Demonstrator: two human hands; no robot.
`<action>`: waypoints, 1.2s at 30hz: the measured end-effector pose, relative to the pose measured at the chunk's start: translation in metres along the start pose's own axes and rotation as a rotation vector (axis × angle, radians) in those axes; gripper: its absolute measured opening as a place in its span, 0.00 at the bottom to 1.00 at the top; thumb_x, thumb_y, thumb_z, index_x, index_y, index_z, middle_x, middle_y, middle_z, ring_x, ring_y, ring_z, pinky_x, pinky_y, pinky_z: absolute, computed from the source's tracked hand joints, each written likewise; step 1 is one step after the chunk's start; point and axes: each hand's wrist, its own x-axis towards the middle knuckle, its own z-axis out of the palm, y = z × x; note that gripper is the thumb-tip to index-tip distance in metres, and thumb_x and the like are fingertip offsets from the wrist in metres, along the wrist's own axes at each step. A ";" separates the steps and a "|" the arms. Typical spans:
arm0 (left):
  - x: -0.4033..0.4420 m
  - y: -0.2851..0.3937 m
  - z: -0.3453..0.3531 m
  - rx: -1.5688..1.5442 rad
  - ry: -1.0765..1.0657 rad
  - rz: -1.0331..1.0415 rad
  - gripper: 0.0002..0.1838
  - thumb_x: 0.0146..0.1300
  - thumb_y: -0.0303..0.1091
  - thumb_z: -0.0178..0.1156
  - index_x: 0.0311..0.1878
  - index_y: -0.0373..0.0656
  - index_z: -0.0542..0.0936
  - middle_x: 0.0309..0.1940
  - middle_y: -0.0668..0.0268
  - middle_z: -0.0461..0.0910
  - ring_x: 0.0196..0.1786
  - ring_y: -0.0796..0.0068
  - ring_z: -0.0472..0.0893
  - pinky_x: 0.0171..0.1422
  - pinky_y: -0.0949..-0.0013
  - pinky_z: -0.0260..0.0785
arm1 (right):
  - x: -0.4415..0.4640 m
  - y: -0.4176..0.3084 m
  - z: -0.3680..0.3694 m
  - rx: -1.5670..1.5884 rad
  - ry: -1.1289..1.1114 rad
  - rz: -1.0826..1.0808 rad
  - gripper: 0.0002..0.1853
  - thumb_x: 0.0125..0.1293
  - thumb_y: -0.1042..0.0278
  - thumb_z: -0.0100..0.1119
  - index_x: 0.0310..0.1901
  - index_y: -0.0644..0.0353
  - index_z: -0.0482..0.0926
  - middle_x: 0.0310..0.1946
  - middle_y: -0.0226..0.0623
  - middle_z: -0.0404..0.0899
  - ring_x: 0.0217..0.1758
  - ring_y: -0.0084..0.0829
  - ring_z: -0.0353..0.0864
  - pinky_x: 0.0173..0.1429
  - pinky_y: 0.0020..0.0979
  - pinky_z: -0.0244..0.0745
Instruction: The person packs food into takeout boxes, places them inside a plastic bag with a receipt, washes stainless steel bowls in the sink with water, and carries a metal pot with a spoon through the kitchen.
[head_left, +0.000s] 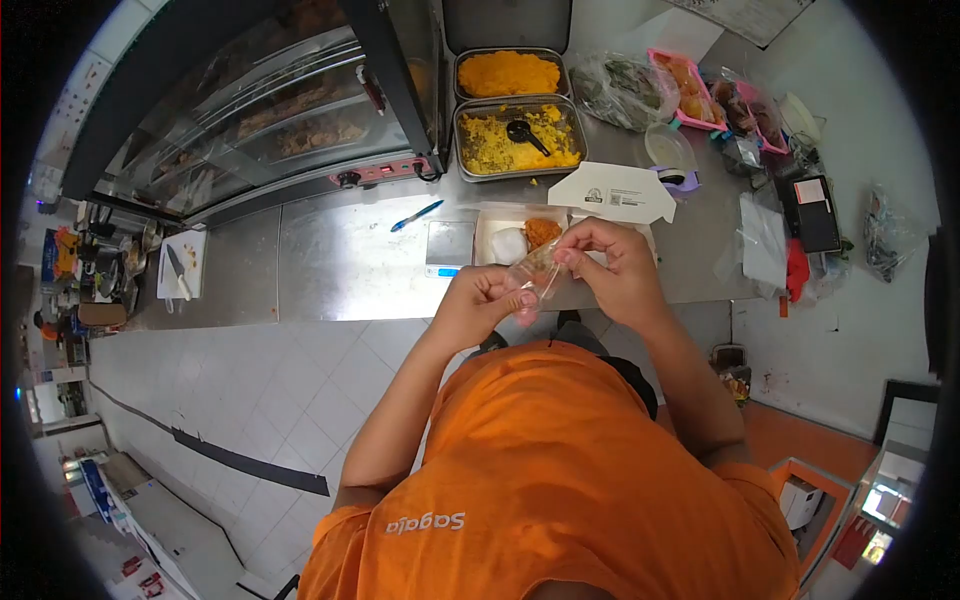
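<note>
Gripping one side of a small, clear plastic bag [541,274], the left hand [482,303] has its thumb and fingers pinched shut; the right hand [617,266] pinches the other side. The bag, pinkish at its lower end, is held up at the near edge of the stainless-steel table [340,262].

From the left, a white rectangular cutting board [196,250] carries a pale-handled knife [183,288]. Next stands a dark-framed glass display cabinet [270,110], the markings on its red control panel [375,173] too small to read. Farther along lies a blue pen [417,215]; below, the orange cloth shirt [560,450] reads "Sagaja", upside down to the camera. Past the pen is a small square scale [450,241] with a lit blue display, its digits unreadable. Two metal trays of yellow food [520,140] stand farther back, a black spoon [524,134] in the nearer. Just behind the hands, an open white cardboard box [485,228] holds a white rounded mound [508,245] and a golden-brown fried piece [542,232]. Its lid [640,205] bears a dark emblem, tiny printed lines and a square code, none legible. Right of that sits a purple plastic tape dispenser [684,182].
</note>
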 end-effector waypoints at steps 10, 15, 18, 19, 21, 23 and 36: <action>-0.005 -0.019 -0.005 -0.033 0.102 0.111 0.06 0.71 0.26 0.64 0.45 0.35 0.87 0.38 0.62 0.88 0.42 0.74 0.85 0.53 0.69 0.77 | 0.002 -0.002 -0.011 0.233 0.153 -0.001 0.02 0.74 0.77 0.61 0.44 0.65 0.79 0.37 0.30 0.83 0.40 0.17 0.82 0.48 0.22 0.78; -0.009 0.002 0.003 -0.331 -0.045 0.010 0.23 0.68 0.15 0.59 0.64 0.40 0.73 0.52 0.61 0.84 0.48 0.74 0.86 0.57 0.68 0.79 | 0.004 0.017 0.002 0.442 -0.118 0.056 0.04 0.74 0.77 0.60 0.46 0.64 0.76 0.41 0.31 0.80 0.45 0.18 0.82 0.53 0.24 0.79; -0.013 0.003 0.006 -0.442 -0.096 -0.037 0.32 0.62 0.12 0.61 0.67 0.44 0.65 0.56 0.61 0.81 0.52 0.73 0.84 0.57 0.67 0.79 | 0.003 0.020 0.004 0.445 -0.232 0.078 0.05 0.73 0.80 0.60 0.47 0.64 0.76 0.41 0.30 0.81 0.46 0.18 0.81 0.52 0.23 0.78; -0.013 0.003 0.008 -0.451 -0.083 -0.044 0.32 0.60 0.12 0.63 0.65 0.45 0.65 0.55 0.62 0.81 0.52 0.73 0.84 0.57 0.68 0.78 | 0.003 0.019 0.004 0.467 -0.213 0.093 0.05 0.74 0.80 0.60 0.47 0.64 0.76 0.41 0.30 0.80 0.46 0.18 0.81 0.52 0.24 0.79; -0.013 -0.001 0.013 -0.400 -0.024 0.013 0.32 0.57 0.13 0.67 0.61 0.46 0.65 0.52 0.63 0.79 0.49 0.74 0.82 0.53 0.69 0.78 | 0.001 0.014 0.003 0.509 -0.171 0.124 0.04 0.74 0.79 0.59 0.47 0.64 0.75 0.41 0.30 0.80 0.45 0.19 0.81 0.51 0.25 0.80; -0.013 -0.010 0.017 -0.277 0.070 0.145 0.31 0.55 0.13 0.69 0.57 0.44 0.64 0.48 0.63 0.78 0.43 0.74 0.82 0.48 0.67 0.79 | 0.000 0.009 0.001 0.601 -0.101 0.186 0.04 0.75 0.76 0.59 0.47 0.63 0.75 0.42 0.32 0.80 0.45 0.21 0.83 0.51 0.27 0.82; -0.011 0.002 0.012 0.571 0.224 0.478 0.18 0.47 0.26 0.66 0.43 0.37 0.75 0.39 0.57 0.77 0.40 0.59 0.79 0.48 0.65 0.73 | -0.013 0.003 0.001 0.615 -0.159 0.168 0.04 0.76 0.75 0.58 0.47 0.63 0.75 0.41 0.32 0.81 0.44 0.20 0.83 0.50 0.26 0.83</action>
